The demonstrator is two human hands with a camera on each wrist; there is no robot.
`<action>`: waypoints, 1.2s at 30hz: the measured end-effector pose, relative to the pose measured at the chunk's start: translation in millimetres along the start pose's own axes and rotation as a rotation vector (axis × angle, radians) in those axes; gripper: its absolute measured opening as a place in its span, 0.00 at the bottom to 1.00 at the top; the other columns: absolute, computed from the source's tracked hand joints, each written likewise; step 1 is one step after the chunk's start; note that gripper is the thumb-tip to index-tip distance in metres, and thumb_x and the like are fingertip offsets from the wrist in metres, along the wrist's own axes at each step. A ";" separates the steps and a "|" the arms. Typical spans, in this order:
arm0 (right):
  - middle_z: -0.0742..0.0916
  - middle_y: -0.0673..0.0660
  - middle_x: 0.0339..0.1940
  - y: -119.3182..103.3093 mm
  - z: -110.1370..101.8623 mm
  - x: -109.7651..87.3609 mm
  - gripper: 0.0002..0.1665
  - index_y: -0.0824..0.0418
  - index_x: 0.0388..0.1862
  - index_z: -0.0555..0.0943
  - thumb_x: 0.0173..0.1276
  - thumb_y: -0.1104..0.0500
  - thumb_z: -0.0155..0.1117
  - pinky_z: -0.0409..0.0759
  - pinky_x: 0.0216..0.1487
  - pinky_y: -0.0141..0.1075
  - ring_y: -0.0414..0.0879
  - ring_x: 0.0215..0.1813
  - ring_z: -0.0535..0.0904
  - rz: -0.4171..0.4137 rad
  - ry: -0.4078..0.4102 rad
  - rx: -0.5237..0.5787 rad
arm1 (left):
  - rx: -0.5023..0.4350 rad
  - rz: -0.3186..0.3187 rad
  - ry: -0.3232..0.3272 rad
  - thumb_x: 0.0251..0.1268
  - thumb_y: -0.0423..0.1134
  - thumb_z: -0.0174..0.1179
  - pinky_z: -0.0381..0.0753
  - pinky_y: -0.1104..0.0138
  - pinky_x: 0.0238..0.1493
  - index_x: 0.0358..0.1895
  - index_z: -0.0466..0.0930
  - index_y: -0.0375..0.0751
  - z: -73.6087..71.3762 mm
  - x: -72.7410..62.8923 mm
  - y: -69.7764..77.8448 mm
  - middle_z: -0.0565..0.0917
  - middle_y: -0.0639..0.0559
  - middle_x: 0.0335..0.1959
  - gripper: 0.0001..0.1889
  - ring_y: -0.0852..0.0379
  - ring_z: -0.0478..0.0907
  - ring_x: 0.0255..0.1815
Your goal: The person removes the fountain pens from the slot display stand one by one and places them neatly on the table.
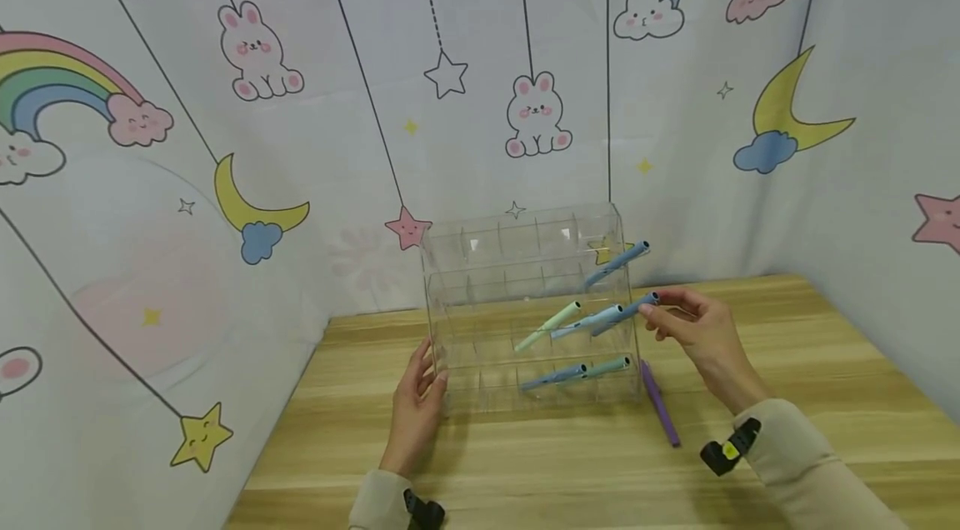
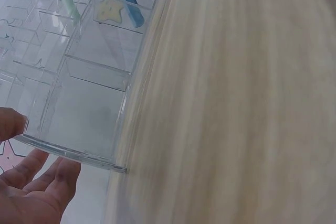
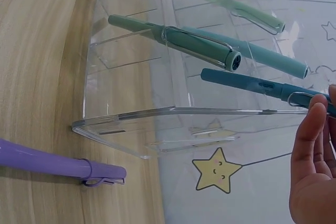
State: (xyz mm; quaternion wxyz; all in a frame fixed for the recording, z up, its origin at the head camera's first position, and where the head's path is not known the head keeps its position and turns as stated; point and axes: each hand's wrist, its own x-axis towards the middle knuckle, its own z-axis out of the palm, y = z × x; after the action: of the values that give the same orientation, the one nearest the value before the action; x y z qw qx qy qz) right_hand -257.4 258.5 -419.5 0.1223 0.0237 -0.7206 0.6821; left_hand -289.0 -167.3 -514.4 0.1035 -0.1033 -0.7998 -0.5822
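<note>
A clear acrylic pen rack (image 1: 498, 384) with stepped rows of compartments stands on the wooden table. My left hand (image 1: 418, 397) holds its left side; in the left wrist view the thumb (image 2: 11, 124) is on one side of the wall (image 2: 73, 153) and the fingers lie on the other. At the right end, my right hand (image 1: 697, 334) pinches the capped end of a dark blue pen (image 3: 241, 83), whose other end is in the rack. Beside it are a light blue pen (image 1: 585, 322) and a pale green pen (image 1: 546, 327) in the same row.
One blue pen (image 1: 615, 265) leans in a higher row. Another blue pen (image 1: 553, 377) and a green pen (image 1: 606, 368) lean in the bottom row. A purple pen (image 1: 660, 405) lies on the table (image 1: 555, 463) by the rack's right side. A patterned cloth (image 1: 315, 138) hangs behind.
</note>
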 end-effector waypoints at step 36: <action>0.92 0.46 0.40 -17.4 -10.7 -1.5 0.16 0.60 0.56 0.87 0.75 0.73 0.67 0.86 0.32 0.28 0.39 0.32 0.86 -0.234 0.003 0.352 | 0.011 -0.021 0.010 0.84 0.34 0.57 0.85 0.51 0.70 0.87 0.59 0.55 0.8 1.1 2.2 0.74 0.32 0.78 0.35 0.34 0.81 0.72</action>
State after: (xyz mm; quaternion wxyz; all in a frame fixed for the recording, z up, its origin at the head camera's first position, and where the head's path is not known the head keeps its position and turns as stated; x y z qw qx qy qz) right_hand -250.9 267.7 -402.3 0.1958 0.1271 -0.5826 0.7785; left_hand -289.5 -165.8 -512.4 0.1022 -0.0914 -0.8034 -0.5794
